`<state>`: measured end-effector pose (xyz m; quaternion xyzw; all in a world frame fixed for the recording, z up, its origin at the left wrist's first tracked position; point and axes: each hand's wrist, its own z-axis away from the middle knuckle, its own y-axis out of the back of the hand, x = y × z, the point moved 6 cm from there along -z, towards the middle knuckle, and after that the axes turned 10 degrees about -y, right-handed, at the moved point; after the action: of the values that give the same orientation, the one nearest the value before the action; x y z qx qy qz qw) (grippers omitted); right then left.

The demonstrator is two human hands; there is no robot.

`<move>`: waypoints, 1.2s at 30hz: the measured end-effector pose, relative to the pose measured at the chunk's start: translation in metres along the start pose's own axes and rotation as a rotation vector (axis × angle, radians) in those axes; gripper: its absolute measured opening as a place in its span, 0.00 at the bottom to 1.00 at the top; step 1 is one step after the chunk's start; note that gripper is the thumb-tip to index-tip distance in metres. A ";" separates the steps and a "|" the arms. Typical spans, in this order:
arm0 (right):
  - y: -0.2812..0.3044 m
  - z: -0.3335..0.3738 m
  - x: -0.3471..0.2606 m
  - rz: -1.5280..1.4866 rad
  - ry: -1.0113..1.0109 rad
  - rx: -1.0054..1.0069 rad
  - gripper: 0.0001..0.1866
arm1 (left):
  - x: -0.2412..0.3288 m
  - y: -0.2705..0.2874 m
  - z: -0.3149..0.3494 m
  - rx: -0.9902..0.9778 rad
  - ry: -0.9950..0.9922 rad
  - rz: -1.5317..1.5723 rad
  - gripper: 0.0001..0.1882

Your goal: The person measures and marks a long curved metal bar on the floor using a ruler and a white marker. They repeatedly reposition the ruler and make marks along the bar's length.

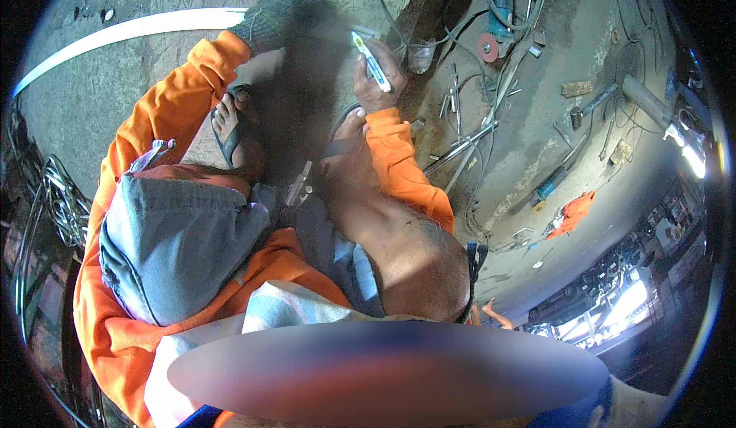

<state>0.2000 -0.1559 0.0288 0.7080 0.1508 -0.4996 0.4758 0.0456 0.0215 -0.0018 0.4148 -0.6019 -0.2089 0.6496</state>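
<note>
Right grip [382, 79] holds a white marker [371, 63]; gloved left grip [274, 20] touches white strip [153, 25].

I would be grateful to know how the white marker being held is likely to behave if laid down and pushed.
The white marker is slim and looks plastic, so it is probably light for its size. Its straight barrel suggests stiffness. That barrel also appears rounded, so it may well roll.

Uneven light; glare at lower-right opening [627, 309], white strip [146, 25] bright, dark shadow between feet [227, 118]; fisheye bends edges, bottom oval [387, 374] blurred.
</note>
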 end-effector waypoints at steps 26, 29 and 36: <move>-0.002 0.000 0.002 -0.030 -0.010 -0.004 0.15 | 0.002 0.002 0.000 0.023 0.020 -0.025 0.11; -0.002 0.000 0.002 -0.030 -0.019 -0.009 0.15 | 0.000 0.001 0.000 -0.019 0.034 -0.022 0.12; -0.003 0.001 0.003 -0.027 -0.022 -0.003 0.15 | -0.005 0.002 0.003 0.031 0.020 0.081 0.14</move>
<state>0.1988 -0.1563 0.0250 0.6995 0.1561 -0.5136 0.4717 0.0410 0.0261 -0.0033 0.4023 -0.6147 -0.1688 0.6571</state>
